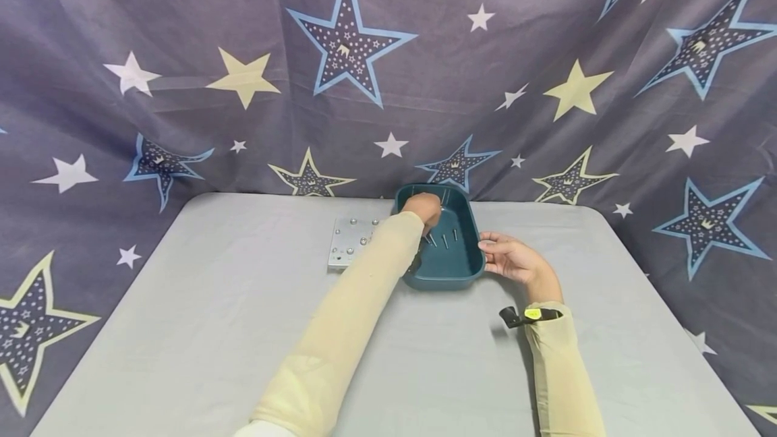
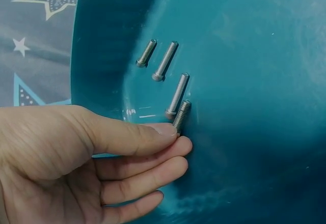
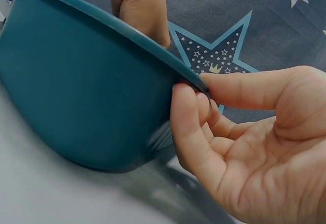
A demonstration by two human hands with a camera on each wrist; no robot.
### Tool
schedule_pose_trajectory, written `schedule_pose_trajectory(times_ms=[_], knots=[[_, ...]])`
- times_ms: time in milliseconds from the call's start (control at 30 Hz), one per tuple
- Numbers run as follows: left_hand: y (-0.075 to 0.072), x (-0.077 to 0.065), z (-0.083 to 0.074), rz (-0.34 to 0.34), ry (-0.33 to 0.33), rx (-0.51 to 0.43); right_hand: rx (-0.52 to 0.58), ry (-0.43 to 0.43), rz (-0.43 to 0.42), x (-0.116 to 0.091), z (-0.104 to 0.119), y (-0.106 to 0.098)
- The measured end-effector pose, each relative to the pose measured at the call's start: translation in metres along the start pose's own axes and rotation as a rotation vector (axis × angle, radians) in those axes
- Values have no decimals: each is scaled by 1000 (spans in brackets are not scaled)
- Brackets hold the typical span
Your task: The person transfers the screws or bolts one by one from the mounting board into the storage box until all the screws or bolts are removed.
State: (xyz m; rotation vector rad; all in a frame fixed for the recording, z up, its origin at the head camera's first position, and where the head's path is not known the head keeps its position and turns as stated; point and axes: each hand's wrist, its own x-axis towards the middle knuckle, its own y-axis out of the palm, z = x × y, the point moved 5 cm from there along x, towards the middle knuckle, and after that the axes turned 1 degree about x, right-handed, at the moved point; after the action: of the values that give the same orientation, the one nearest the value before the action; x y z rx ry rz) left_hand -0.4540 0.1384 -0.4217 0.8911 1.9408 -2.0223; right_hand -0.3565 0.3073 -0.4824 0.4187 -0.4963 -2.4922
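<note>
A teal plastic bin stands on the table against the backdrop. My left hand reaches down into it. In the left wrist view, my left thumb and fingertips pinch a short threaded bolt. A longer bolt lies right beside the pinched one. Farther up on the bin floor are another long bolt and a short bolt. My right hand holds the bin's right side; in the right wrist view its thumb and fingers pinch the rim.
Left of the bin lies a silver metal plate with several bolts or holes on it, partly hidden behind my left sleeve. A black wrist camera sticks out from my right sleeve. A star-patterned curtain hangs behind the table.
</note>
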Motion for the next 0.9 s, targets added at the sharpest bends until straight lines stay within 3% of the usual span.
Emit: schedule_pose_trajectory(times_ms=[300, 500, 600, 900], knots=[[1, -8, 0, -35, -42, -55, -20, 2, -26, -1, 1, 1], [4, 8, 4, -57, -18, -71, -59, 15, -85, -2, 4, 0], [4, 8, 4, -79, -14, -70, -71, 23, -102, -2, 5, 1], [2, -7, -1, -22, -28, -62, -64, 40, -130, -1, 5, 2]])
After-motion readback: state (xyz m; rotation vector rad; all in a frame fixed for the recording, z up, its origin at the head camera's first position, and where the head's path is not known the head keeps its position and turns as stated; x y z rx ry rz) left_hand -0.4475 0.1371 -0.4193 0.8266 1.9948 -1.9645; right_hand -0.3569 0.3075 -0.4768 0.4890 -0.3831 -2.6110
